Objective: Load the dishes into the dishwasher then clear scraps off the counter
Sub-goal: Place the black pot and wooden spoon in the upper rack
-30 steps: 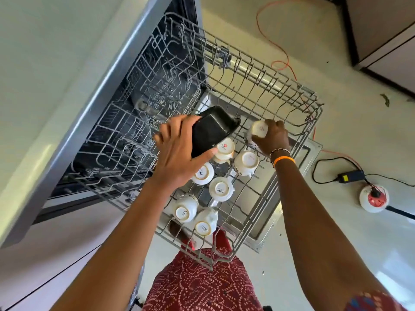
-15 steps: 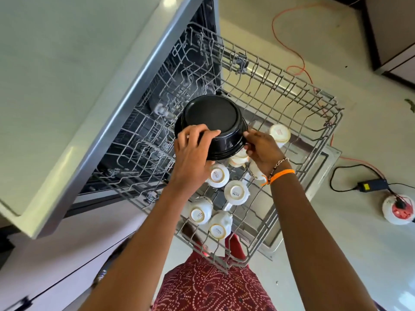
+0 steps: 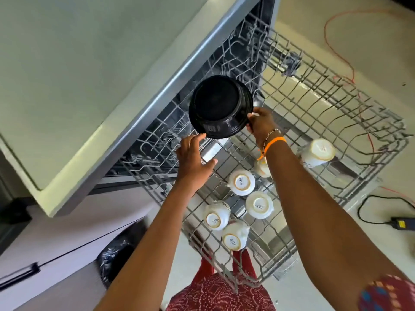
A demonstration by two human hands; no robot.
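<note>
1. While the loading is clearly under way, the tabletop (image 3: pixel 74 70) at the left shows only its pale surface and grey edge from this view; I cannot tell whether scraps lie on it, so I judge that this second part of the task is not yet started.
2. Below the tabletop edge, the dishwasher (image 3: pixel 251 57) stands open and its wire rack (image 3: pixel 336 113) is pulled out over the floor.
3. At the inner left part of the rack, the black bowl (image 3: pixel 221 106) is upside down, its base toward the camera. It seems to be just over the tines, but I cannot tell if it already rests on them.
4. The left hand (image 3: pixel 194 158) is below the bowl with relaxed, spread fingers; the fingertips are at the bowl's lower rim and hold nothing.
5. The right hand (image 3: pixel 261 123) pinches the right rim of the bowl.
6. Nearer the person, several white cups (image 3: pixel 241 182) already stand upside down in the rack, and one more cup (image 3: pixel 317 152) lies tilted at the right side.
7. Much of the rack at the right is free, so I judge the loading partly done; more dishes may follow.
</note>
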